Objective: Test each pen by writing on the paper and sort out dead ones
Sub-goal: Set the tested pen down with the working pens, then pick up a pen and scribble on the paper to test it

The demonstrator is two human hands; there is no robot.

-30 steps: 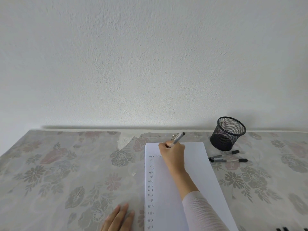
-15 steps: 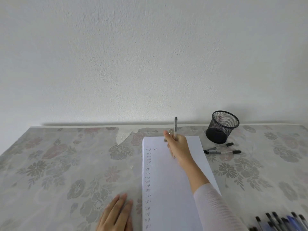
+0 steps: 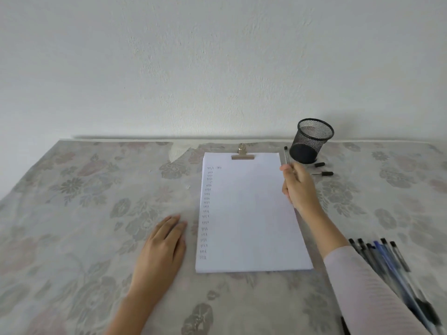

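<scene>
Now the right hand is gripping one pen between thumb and curled fingers, just left of the cup and a little nearer the person. The pen is standing almost upright, its long axis running up and down, its dark end pointing up and leaning slightly away from the cup. Its lower end is hiding inside the fingers, so the tip cannot be seen. The cup's mouth is facing up, to the right of the pen and beyond it, so a drop in would probably be asking only for a short carry right and forward, with no turning of the pen. Two pens are lying flat just in front of the cup, their long axes running left to right; joining them would be calling for the pen to be tipped over sideways. The left hand is resting flat with straight fingers, well left of the cup, beyond the paper, so the right hand is much the nearer one.
</scene>
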